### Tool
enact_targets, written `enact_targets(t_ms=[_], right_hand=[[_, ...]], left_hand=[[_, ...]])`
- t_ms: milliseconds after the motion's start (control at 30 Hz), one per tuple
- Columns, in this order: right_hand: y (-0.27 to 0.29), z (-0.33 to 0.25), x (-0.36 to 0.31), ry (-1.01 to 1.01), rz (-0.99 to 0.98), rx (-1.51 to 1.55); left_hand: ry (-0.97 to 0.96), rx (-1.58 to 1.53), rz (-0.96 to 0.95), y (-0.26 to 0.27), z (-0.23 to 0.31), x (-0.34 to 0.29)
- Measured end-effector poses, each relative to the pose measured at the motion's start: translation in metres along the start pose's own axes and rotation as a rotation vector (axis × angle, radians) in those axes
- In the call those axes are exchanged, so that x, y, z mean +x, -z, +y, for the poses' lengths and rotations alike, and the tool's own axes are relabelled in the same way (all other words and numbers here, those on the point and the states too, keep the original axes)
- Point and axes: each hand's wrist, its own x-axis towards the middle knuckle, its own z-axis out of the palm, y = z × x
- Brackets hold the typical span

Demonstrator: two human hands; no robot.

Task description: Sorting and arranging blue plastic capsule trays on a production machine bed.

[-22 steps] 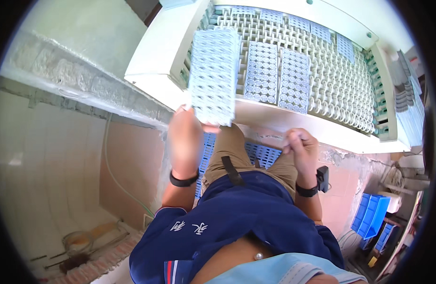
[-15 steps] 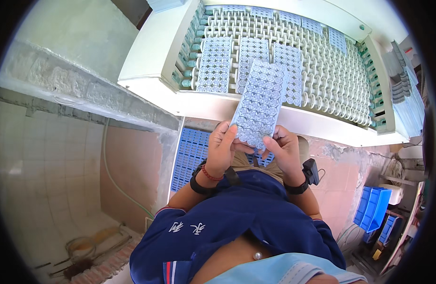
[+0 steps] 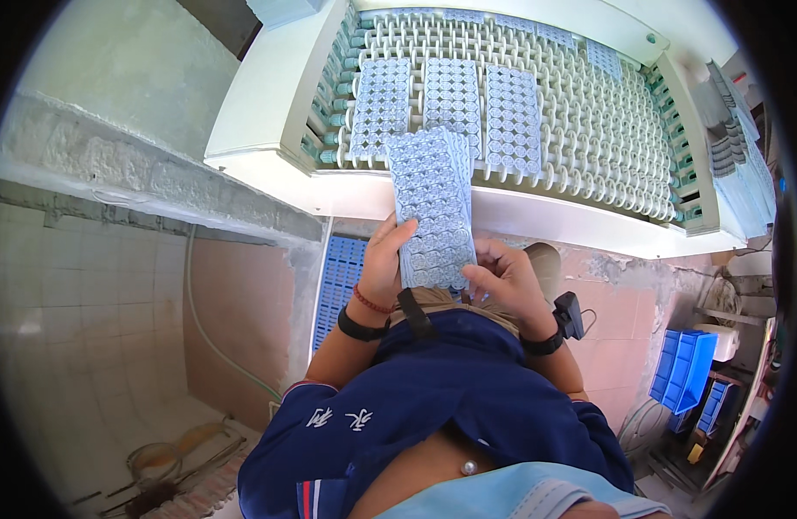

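A stack of pale blue perforated plastic trays (image 3: 431,208) is held upright in front of my body, its top reaching the front edge of a white roller conveyor (image 3: 269,104). My left hand (image 3: 385,259) grips the stack's left edge and lower part. My right hand (image 3: 502,278) holds its lower right corner. Three single trays of the same kind (image 3: 450,99) lie side by side on the conveyor's rollers just beyond the stack.
A blue slatted crate (image 3: 340,285) stands on the floor below the conveyor, left of my legs. Blue bins (image 3: 684,368) sit at the right. More trays (image 3: 736,164) are stacked at the conveyor's right end. A tiled trough (image 3: 87,329) lies to the left.
A tray that my left hand held up over the conveyor now lies on the rollers. Both hands have come together on the stack, which sits lower and nearer my body.
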Motion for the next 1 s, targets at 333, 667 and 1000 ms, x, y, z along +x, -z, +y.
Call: enact_targets(t_ms=[333,667,1000], right_hand=[[0.038,-0.004,0.004,0.100,0.390,-0.100],[0.142,-0.015,0.011,0.322,0.844,-0.167],[0.060,-0.010,-0.007,0.183,0.376,-0.239]], left_hand=[[-0.067,-0.017,-0.019,0.013,-0.006,-0.005],[0.003,-0.031,-0.022,0.012,-0.007,-0.010],[0.012,0.058,-0.019,0.001,-0.015,-0.004]])
